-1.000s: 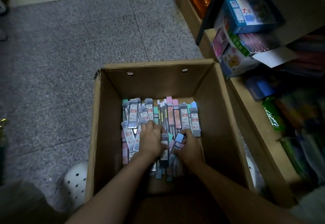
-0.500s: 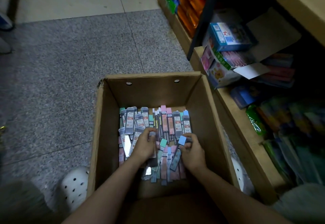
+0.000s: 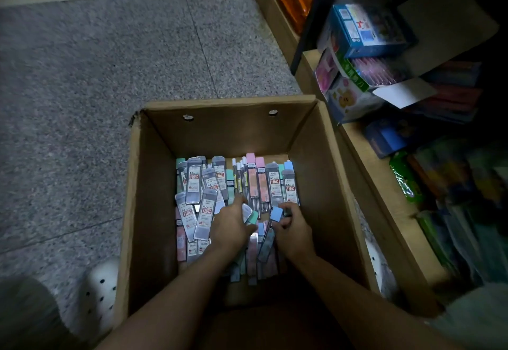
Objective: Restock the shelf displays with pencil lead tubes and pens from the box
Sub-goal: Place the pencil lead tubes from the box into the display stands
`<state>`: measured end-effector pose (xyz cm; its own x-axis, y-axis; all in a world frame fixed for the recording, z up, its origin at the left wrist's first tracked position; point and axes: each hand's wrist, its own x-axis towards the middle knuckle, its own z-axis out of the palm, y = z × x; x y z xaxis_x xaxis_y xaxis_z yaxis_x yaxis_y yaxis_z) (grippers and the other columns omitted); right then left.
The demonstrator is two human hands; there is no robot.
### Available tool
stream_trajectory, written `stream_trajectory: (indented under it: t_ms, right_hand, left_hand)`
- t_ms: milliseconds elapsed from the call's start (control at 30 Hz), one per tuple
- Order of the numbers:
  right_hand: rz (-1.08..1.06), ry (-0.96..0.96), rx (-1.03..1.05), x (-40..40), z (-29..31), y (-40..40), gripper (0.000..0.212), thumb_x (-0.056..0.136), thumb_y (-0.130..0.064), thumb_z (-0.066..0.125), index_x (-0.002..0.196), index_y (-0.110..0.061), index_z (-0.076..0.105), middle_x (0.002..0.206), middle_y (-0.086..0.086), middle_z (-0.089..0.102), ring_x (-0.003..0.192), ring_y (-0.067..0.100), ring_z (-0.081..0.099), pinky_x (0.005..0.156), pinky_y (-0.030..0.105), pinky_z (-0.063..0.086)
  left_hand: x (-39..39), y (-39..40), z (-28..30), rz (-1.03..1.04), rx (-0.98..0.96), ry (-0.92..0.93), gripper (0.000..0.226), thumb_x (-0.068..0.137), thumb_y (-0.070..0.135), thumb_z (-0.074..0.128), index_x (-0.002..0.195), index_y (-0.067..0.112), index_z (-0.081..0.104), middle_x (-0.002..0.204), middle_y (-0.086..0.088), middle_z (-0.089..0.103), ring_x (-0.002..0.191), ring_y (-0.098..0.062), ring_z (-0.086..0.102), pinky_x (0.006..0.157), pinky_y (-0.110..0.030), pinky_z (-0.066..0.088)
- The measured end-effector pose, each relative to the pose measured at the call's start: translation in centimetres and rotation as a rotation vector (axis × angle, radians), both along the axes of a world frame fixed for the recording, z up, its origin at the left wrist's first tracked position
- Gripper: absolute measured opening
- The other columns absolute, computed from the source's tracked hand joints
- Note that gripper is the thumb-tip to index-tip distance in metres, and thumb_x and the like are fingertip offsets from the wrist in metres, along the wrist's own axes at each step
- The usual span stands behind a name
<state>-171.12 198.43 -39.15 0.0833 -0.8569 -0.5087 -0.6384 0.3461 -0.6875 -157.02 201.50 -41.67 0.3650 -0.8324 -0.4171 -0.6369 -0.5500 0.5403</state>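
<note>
Head view: box [image 3: 154, 212] on the floor beside the shelf [image 3: 365, 157], its bottom covered with lead tubes [image 3: 193, 182]. Left hand [image 3: 229, 226] curls round a grey tube [image 3: 246, 213]. Right hand [image 3: 292, 230] pinches a blue-capped tube [image 3: 275, 216]. Both hands are inside the box.
</note>
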Motion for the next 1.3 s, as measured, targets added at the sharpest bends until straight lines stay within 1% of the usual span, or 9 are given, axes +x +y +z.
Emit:
stream_trajectory:
  t_ms: [167, 367, 467, 800, 867, 967, 1067, 1233, 1300]
  right_hand:
    - [0.009, 0.028, -0.038, 0.3, -0.5, 0.0, 0.032, 0.089, 0.002, 0.06, 0.116, -0.014, 0.055, 0.088, 0.001, 0.061, 0.072, 0.006, 0.056, 0.05, 0.005, 0.04]
    - [-0.036, -0.057, 0.0, 0.3, 2.2, 0.0, 0.034, 0.094, -0.002, 0.056, 0.119, -0.024, 0.051, 0.085, -0.005, 0.064, 0.081, 0.007, 0.064, 0.063, 0.017, 0.054]
    - [-0.021, -0.095, -0.049, 0.3, 5.5, -0.6, 0.037, 0.095, -0.004, 0.056, 0.123, -0.027, 0.048, 0.088, -0.001, 0.068, 0.082, 0.01, 0.068, 0.073, 0.031, 0.059]
    - [0.055, -0.143, -0.522, -2.9, 22.1, -3.2, 0.031, 0.092, -0.008, 0.06, 0.118, -0.021, 0.049, 0.071, -0.011, 0.057, 0.063, -0.003, 0.054, 0.054, 0.012, 0.038]
    - [0.057, -0.137, -0.603, -4.4, 25.7, -2.9, 0.03, 0.091, -0.009, 0.06, 0.115, -0.024, 0.05, 0.075, -0.01, 0.06, 0.066, -0.003, 0.056, 0.056, 0.012, 0.04]
    - [0.038, -0.17, -0.692, -6.7, 30.7, -2.2, 0.029, 0.092, -0.01, 0.059, 0.111, -0.029, 0.048, 0.088, -0.006, 0.065, 0.077, 0.005, 0.062, 0.064, 0.015, 0.047]
    - [0.007, -0.184, -0.771, -9.1, 34.8, -1.4, 0.029, 0.092, -0.013, 0.061, 0.109, -0.032, 0.046, 0.086, -0.003, 0.066, 0.074, 0.005, 0.063, 0.066, 0.026, 0.05]
    - [-0.115, -0.236, -0.872, -14.0, 39.5, -0.1, 0.028, 0.091, -0.015, 0.066, 0.106, -0.027, 0.046, 0.082, -0.002, 0.06, 0.056, -0.003, 0.059, 0.051, 0.013, 0.046]
    - [-0.149, -0.256, -0.858, -15.8, 41.0, 0.6, 0.027, 0.091, -0.017, 0.067, 0.104, -0.028, 0.046, 0.087, 0.001, 0.062, 0.065, 0.005, 0.067, 0.061, 0.029, 0.058]
  left_hand:
    - [0.0, -0.6, -0.6, 0.107, -0.045, 0.113, 0.039, 0.07, 0.025, 0.084, 0.097, 0.018, 0.057, 0.089, -0.003, 0.067, 0.086, -0.027, 0.064, 0.065, -0.028, 0.045]
    - [1.0, -0.8, 2.0, 0.126, -0.105, 0.162, 0.022, 0.088, 0.029, 0.068, 0.098, 0.015, 0.053, 0.086, -0.002, 0.061, 0.089, -0.027, 0.061, 0.067, -0.029, 0.041]
    - [1.1, -2.1, 5.7, 0.135, -0.202, 0.259, 0.021, 0.086, 0.025, 0.071, 0.097, 0.018, 0.054, 0.088, 0.003, 0.06, 0.088, -0.02, 0.059, 0.071, -0.026, 0.04]
    - [-0.7, -4.4, 23.7, 0.088, -0.42, 0.614, 0.016, 0.088, 0.02, 0.07, 0.097, 0.007, 0.066, 0.095, -0.017, 0.071, 0.09, -0.03, 0.069, 0.082, -0.043, 0.056]
    - [-2.0, -4.2, 27.0, 0.059, -0.43, 0.651, 0.02, 0.091, 0.022, 0.066, 0.102, 0.005, 0.064, 0.084, -0.015, 0.069, 0.075, -0.026, 0.068, 0.069, -0.036, 0.058]
    - [-4.8, -4.3, 31.3, 0.009, -0.502, 0.691, 0.019, 0.095, 0.023, 0.06, 0.103, 0.006, 0.057, 0.059, -0.003, 0.054, 0.044, -0.008, 0.048, 0.039, -0.018, 0.036]
    - [-8.1, -4.5, 35.1, 0.014, -0.64, 0.825, 0.01, 0.097, 0.016, 0.058, 0.099, 0.007, 0.053, 0.063, 0.0, 0.057, 0.037, 0.001, 0.05, 0.035, -0.012, 0.035]
    - [-13.1, -5.0, 39.4, -0.018, -0.697, 1.015, 0.007, 0.097, 0.017, 0.058, 0.096, 0.011, 0.053, 0.073, -0.002, 0.068, 0.038, -0.004, 0.044, 0.04, -0.019, 0.038]
    - [-14.8, -5.2, 40.3, -0.061, -0.698, 1.019, 0.007, 0.097, 0.02, 0.058, 0.098, 0.014, 0.054, 0.065, -0.001, 0.063, 0.04, -0.006, 0.04, 0.039, -0.022, 0.036]
